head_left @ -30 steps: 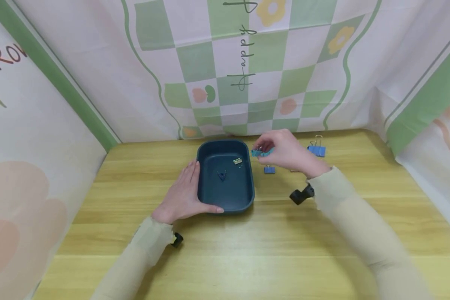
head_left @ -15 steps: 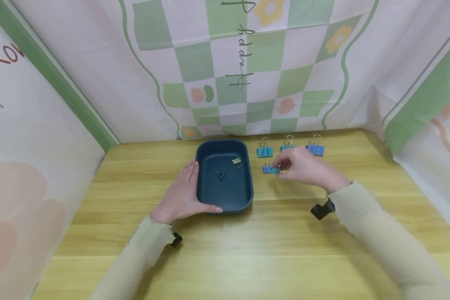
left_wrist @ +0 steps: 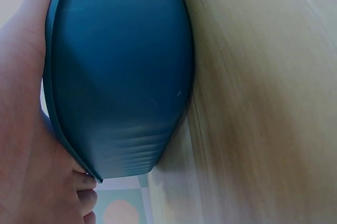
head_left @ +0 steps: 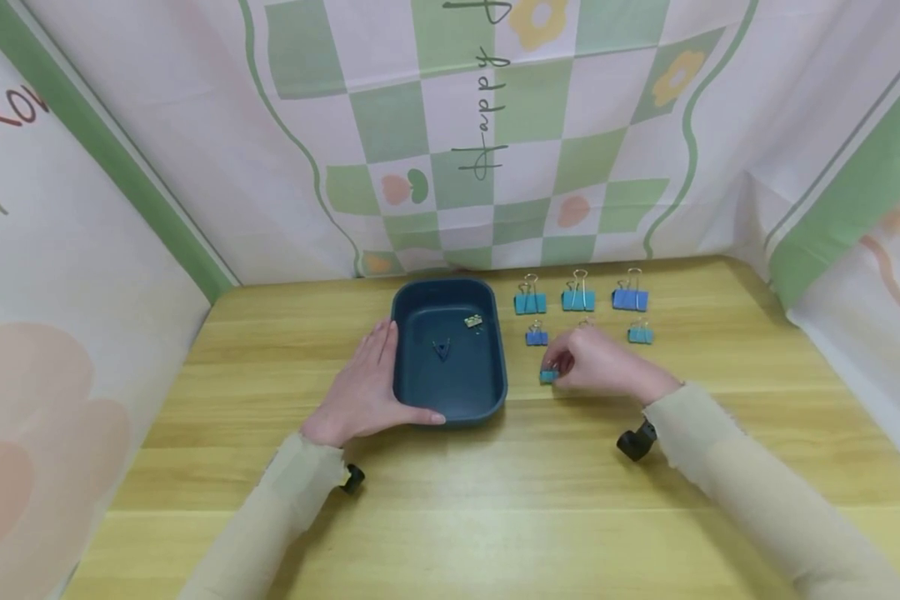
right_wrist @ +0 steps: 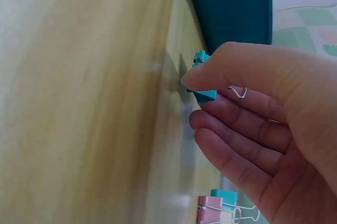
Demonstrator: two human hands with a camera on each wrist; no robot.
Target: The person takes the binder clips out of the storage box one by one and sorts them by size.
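Observation:
My right hand (head_left: 596, 364) pinches a small teal binder clip (head_left: 549, 377) between thumb and fingertips, low over the table to the right of the tray. In the right wrist view the clip's teal body (right_wrist: 205, 96) shows below the thumb, with a silver wire handle (right_wrist: 239, 93) by the fingers. My left hand (head_left: 363, 385) rests against a dark blue tray (head_left: 501, 367), fingers along its left side and thumb over the front rim. Inside the tray lie a gold patterned clip (head_left: 473, 321) and a dark blue clip (head_left: 441, 348).
Behind the right hand, two larger teal clips (head_left: 530, 303) and a blue one (head_left: 630, 300) stand in a row. In front of them are a small blue clip (head_left: 536, 338), a small teal clip (head_left: 640, 335) and a pink clip (right_wrist: 209, 208), which my hand mostly hides in the head view.
My right hand has moved from beside the tray's back right to the right, then toward the front with the small teal clip, uncovering the standing clips. The left hand and tray stay put.

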